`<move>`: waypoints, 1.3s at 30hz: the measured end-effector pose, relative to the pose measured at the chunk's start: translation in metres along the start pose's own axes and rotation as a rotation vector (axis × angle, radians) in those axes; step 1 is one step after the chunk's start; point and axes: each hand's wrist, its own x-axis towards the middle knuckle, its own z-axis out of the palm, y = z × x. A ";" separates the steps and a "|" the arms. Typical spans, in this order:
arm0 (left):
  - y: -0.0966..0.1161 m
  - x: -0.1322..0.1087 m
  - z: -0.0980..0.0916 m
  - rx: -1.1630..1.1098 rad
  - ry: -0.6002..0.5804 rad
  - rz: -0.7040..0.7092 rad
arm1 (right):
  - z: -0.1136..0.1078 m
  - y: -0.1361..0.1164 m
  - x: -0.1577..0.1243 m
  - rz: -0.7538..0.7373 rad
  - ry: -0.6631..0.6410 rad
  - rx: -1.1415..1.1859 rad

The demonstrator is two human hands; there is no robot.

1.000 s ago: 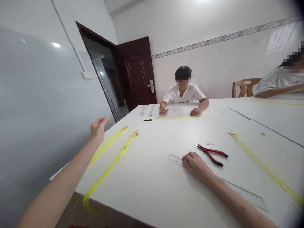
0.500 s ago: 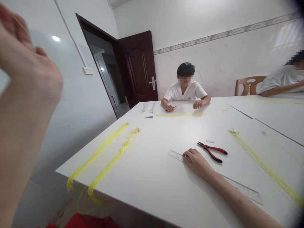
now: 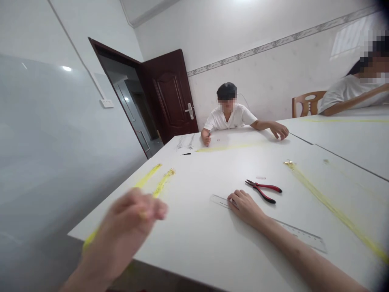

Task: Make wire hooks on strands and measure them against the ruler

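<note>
My right hand [image 3: 244, 207] lies on a clear ruler [image 3: 300, 233], its fingers curled together over the ruler's left part and the forearm crossing it. Red-and-black pliers [image 3: 264, 190] lie beyond that hand with their jaws a little apart. My left hand [image 3: 133, 223], smeared by motion, hangs closed above the table's near left edge; what it pinches cannot be made out. Behind it, two bundles of yellow strands, one [image 3: 149, 175] at the left and one [image 3: 165, 182] beside it, are partly hidden.
Another yellow bundle [image 3: 328, 202] stretches along the right of the white table [image 3: 194, 235]. A small pinkish piece [image 3: 260, 177] lies by the pliers. Farther off are a black pointed tool [image 3: 186, 154] and dark strands [image 3: 191, 142]. A co-worker [image 3: 229, 115] sits opposite, another person [image 3: 352, 95] at right.
My left hand has come down from the upper left to above the near table edge. My right hand stays on the ruler. The co-worker opposite has stretched one arm out sideways.
</note>
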 end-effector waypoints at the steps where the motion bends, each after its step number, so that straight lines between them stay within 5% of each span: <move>1: -0.014 0.005 0.010 -0.046 -0.130 -0.051 | -0.001 0.000 0.000 0.010 0.001 0.015; 4: -0.052 0.021 0.037 -0.084 -0.261 -0.180 | -0.005 -0.003 0.000 0.044 0.013 0.079; 8: -0.079 0.033 0.060 -0.076 -0.278 -0.227 | -0.023 -0.010 -0.001 0.096 0.066 0.246; 17: -0.108 0.047 0.087 0.153 -0.290 -0.215 | -0.092 -0.049 -0.015 0.120 -0.014 0.842; 26: -0.130 0.059 0.095 0.081 -0.417 -0.277 | -0.094 -0.050 -0.018 0.206 -0.050 1.062; 33: -0.159 0.012 0.091 -0.059 -0.630 -0.523 | -0.090 -0.033 -0.011 0.366 0.144 1.030; 39: -0.170 -0.053 0.055 0.201 -0.887 -0.657 | -0.071 0.004 -0.007 0.524 0.214 0.986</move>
